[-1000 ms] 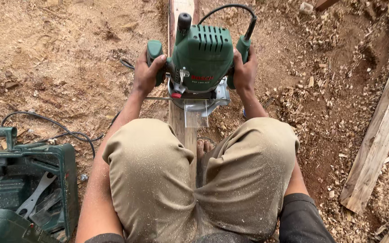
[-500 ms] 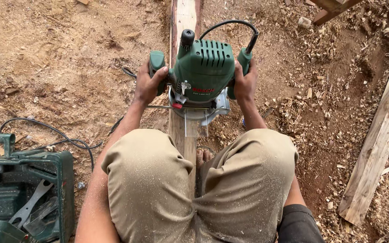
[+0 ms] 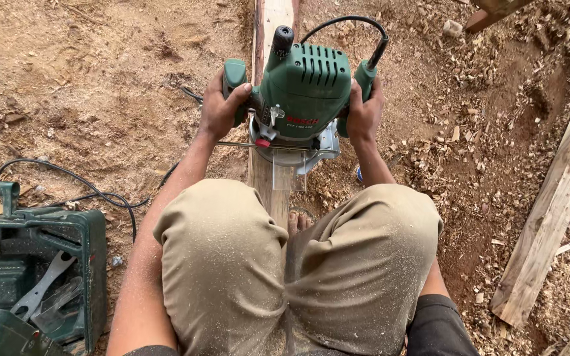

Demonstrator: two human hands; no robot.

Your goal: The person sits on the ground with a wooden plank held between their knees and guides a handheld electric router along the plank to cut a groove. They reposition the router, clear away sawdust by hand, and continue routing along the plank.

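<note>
the green router (image 3: 305, 92) sits on the narrow wooden plank (image 3: 273, 20) that runs away from us along the ground, its clear base plate on the wood just ahead of our knees. we count one router, one plank under it, and two more timbers: one thick beam (image 3: 552, 204) lying at a slant on the right, well apart, and one piece at the top right corner. one black cable (image 3: 344, 23) loops out of the router's top, and one more cable (image 3: 67, 178) snakes over the soil on the left. one open green tool case (image 3: 41, 264) lies at the lower left with a flat spanner (image 3: 41, 290) inside.

the ground is bare reddish earth, outdoors, strewn with wood chips and sawdust, thickest on the right.

our left hand (image 3: 219, 112) wraps its fingers closed around the left handle, and our right hand (image 3: 364, 115) grips the right handle the same way. both forearms reach forward over our dusty khaki shorts (image 3: 285, 277).
</note>
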